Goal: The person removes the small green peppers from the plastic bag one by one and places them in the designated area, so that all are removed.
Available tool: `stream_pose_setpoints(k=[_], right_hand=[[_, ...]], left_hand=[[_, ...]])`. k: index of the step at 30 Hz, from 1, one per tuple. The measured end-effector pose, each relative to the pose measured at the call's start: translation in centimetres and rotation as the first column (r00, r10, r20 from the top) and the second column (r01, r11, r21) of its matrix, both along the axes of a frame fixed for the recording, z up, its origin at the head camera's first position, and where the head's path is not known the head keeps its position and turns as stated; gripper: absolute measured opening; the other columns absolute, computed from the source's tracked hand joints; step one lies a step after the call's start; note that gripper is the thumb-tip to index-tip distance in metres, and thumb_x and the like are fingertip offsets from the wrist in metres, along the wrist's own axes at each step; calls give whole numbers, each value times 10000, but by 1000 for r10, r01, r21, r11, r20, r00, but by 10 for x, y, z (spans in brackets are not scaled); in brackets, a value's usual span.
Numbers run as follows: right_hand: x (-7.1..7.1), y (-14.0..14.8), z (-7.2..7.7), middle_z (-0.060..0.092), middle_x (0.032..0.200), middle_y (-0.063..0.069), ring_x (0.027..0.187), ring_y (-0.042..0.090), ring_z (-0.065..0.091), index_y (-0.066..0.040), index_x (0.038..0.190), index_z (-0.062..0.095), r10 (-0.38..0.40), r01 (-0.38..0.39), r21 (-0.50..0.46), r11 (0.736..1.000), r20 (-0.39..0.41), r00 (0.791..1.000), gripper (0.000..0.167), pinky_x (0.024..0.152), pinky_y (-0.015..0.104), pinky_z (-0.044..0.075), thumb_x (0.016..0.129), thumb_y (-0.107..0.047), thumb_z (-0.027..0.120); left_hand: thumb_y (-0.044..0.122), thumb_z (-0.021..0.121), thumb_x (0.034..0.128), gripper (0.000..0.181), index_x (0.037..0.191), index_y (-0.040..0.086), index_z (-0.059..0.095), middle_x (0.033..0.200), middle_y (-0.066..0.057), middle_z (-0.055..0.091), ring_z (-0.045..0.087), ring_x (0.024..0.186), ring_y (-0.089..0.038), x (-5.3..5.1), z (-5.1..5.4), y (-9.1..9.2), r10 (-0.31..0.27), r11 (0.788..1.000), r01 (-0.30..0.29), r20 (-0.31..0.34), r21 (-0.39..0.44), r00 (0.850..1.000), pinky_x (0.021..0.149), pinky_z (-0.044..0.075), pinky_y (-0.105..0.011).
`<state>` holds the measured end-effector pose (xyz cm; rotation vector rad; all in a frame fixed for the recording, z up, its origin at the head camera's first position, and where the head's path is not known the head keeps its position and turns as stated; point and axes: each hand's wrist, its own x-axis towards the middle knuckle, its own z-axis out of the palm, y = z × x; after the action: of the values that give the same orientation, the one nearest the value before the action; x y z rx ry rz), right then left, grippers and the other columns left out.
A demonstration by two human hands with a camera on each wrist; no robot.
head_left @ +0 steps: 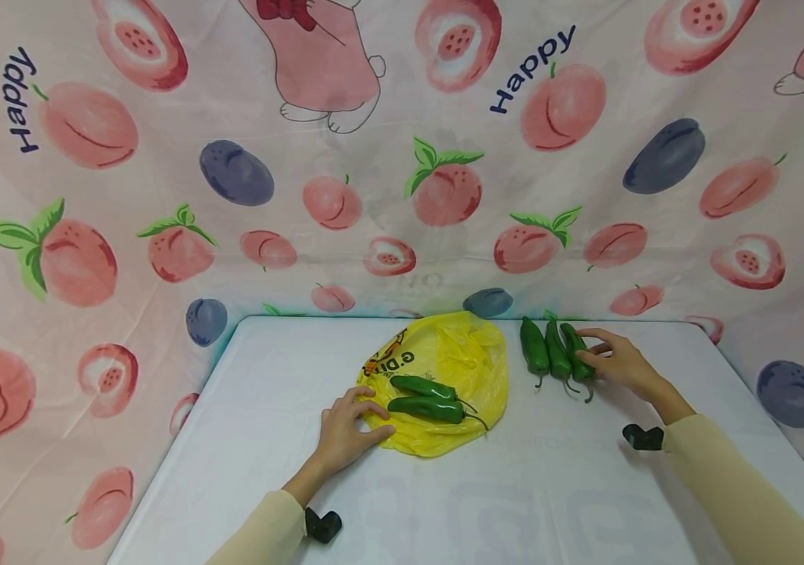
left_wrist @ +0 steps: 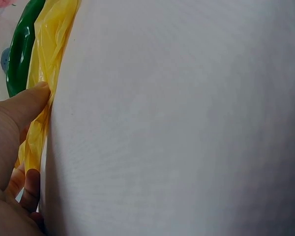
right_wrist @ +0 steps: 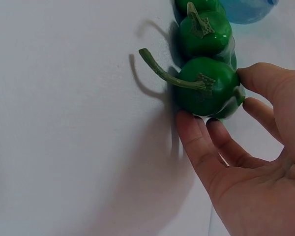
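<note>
A flat yellow plastic bag lies in the middle of the table with two green chili peppers side by side on top. My left hand rests at the bag's left edge, fingers spread. In the left wrist view its thumb touches the yellow plastic, and a pepper shows behind. To the right of the bag, three more green chili peppers lie in a row, stems toward me. My right hand holds the rightmost pepper between thumb and fingers, still beside its neighbour.
The white tabletop runs up to a fruit-print cloth at its back edge. Similar cloth hangs at both sides. A small black device is at the left wrist, another black device at the right.
</note>
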<state>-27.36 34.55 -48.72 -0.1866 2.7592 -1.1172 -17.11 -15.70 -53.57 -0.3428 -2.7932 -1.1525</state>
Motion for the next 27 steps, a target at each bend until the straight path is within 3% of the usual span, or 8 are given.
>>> stream_pose_setpoints(k=[10, 18, 27], right_hand=[[2, -1, 10, 526, 1334, 376, 1146, 463, 597, -14, 1552, 354, 48, -48, -1, 999, 26, 999, 652, 862, 500, 568, 1041, -318, 620], [6, 2, 17, 504, 1336, 397, 975, 352, 683, -15, 1570, 289, 89, -89, 5, 996, 47, 995, 710, 807, 468, 586, 1033, -327, 634], [10, 4, 22, 493, 1380, 381, 1180, 564, 572, -54, 1585, 271, 125, -114, 131, 985, -83, 989, 753, 880, 660, 507, 1018, -376, 647]], left_hand=[[375, 859, 838, 150, 922, 294, 765, 1347, -58, 595, 540, 1199, -320, -1, -2, -1, -10, 1000, 10, -7, -6, 1000, 830, 292, -444], [384, 861, 835, 151, 922, 307, 764, 1348, -46, 595, 542, 1198, -312, -2, -2, -2, -15, 1000, 15, -5, -4, 1000, 827, 292, -439], [387, 859, 837, 150, 921, 306, 765, 1345, -39, 593, 541, 1209, -314, -2, -2, -2, -17, 1000, 17, -9, -7, 1000, 830, 292, -442]])
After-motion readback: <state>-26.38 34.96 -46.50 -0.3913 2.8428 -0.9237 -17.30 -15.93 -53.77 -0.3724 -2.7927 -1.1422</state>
